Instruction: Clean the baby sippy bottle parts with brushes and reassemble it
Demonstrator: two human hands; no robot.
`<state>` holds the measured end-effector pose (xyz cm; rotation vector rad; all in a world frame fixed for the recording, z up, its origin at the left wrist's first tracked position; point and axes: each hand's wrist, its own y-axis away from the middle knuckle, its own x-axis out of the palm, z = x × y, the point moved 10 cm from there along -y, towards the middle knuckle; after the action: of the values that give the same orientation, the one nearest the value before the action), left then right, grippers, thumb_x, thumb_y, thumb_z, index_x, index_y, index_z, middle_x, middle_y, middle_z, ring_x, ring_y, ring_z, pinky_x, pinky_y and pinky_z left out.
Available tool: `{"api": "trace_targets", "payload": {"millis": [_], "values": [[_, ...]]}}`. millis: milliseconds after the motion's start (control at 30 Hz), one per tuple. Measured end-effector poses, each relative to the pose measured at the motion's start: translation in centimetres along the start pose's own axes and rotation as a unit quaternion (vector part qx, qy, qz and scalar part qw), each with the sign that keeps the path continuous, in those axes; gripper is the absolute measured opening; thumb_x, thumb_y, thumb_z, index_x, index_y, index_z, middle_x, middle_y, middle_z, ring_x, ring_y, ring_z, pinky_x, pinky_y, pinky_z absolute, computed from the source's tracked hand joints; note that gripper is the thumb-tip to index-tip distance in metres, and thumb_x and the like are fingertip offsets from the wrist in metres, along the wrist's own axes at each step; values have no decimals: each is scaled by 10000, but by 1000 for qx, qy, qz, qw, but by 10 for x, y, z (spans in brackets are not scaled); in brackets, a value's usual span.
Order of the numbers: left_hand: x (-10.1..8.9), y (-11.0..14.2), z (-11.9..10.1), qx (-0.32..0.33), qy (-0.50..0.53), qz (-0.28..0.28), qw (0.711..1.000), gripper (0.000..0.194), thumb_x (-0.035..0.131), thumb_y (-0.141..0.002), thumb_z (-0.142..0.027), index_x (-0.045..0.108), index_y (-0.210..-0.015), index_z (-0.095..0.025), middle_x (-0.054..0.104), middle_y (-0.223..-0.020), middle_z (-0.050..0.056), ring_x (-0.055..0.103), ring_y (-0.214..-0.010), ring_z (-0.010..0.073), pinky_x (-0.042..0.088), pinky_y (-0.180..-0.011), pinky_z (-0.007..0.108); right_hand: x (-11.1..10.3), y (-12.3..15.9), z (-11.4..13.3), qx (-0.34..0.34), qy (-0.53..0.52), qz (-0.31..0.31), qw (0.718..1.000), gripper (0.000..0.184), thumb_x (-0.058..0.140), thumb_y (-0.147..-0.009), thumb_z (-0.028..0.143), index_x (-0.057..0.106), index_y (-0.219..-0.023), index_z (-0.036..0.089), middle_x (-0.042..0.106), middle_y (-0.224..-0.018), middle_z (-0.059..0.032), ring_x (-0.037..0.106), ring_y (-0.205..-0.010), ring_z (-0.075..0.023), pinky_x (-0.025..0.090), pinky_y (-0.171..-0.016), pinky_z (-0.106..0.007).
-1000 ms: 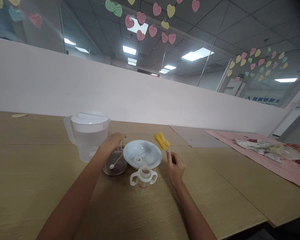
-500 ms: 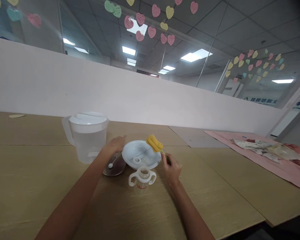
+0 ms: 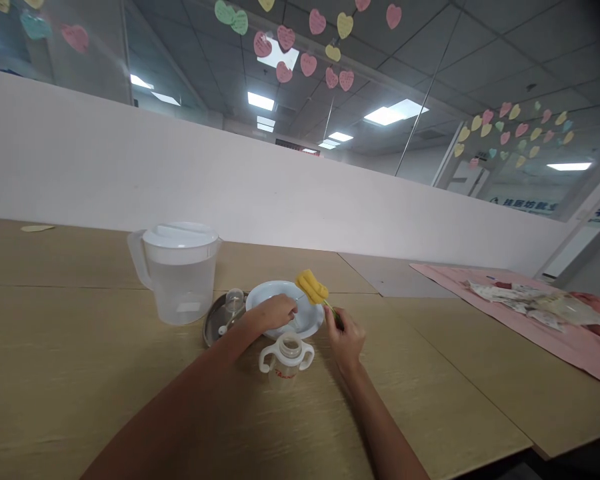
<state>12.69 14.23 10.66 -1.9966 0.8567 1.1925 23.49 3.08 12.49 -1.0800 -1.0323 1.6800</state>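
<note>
In my right hand [image 3: 347,335] is the handle of a yellow sponge bottle brush [image 3: 312,287], its head raised over the right rim of a white bowl [image 3: 311,325]. My left hand [image 3: 279,311] reaches into that bowl with its fingers drawn together; what they grip is hidden. A clear baby bottle [image 3: 284,373] with two white handles and red print stands upright and uncapped in front of the bowl. To the left, a round metal tray [image 3: 211,328] carries a clear domed cap [image 3: 235,302] and a thin straw with a white end [image 3: 223,330], partly behind my left forearm.
A lidded clear plastic pitcher [image 3: 185,283] stands behind the tray at left. On the right, a pink cloth [image 3: 525,327] bears a doll-like figure in pale clothes [image 3: 550,307]. A white wall [image 3: 280,193] rises along the table's back edge.
My left hand has moved right, from over the metal tray into the white bowl. The clear domed cap now shows on the tray. My right hand holds the brush nearly where it was.
</note>
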Motion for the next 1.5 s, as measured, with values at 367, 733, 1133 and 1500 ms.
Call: {"api": "trace_targets", "payload": {"millis": [367, 733, 1133, 1500], "values": [[-35, 1, 7, -26, 11, -83, 996, 278, 456, -723, -78, 604, -946, -153, 661, -814, 64, 603, -781, 203, 459, -713, 286, -1, 1, -8, 25, 9, -15, 1000, 382, 471, -879, 414, 643, -708, 119, 589, -554, -26, 477, -470, -90, 340, -509, -202], [-106, 14, 7, 12, 265, -184, 946, 272, 580, -721, -211, 580, -981, -130, 649, -874, 66, 623, -799, 153, 507, -747, 282, 8, 0, -5, 28, 6, 37, 999, 426, 392, -910, 423, 633, -716, 131, 569, -551, -18, 446, -469, -88, 305, -494, -207], [-143, 37, -25, -5, 64, -291, 955, 223, 506, -798, -197, 635, -979, -175, 678, -939, 38, 620, -845, 170, 480, -815, 282, 3, 1, 4, -16, 2, 11, 1000, 357, 477, -885, 386, 626, -690, 126, 574, -542, -13, 452, -456, -78, 326, -501, -195], [-108, 60, 60, -272, -137, 35, 952, 233, 522, -652, -63, 700, -768, -158, 695, -870, 71, 625, -806, 195, 464, -716, 246, 0, 0, 3, -15, 1, 1, 1000, 361, 470, -887, 387, 618, -681, 131, 554, -525, -3, 445, -455, -73, 323, -493, -195]]}}
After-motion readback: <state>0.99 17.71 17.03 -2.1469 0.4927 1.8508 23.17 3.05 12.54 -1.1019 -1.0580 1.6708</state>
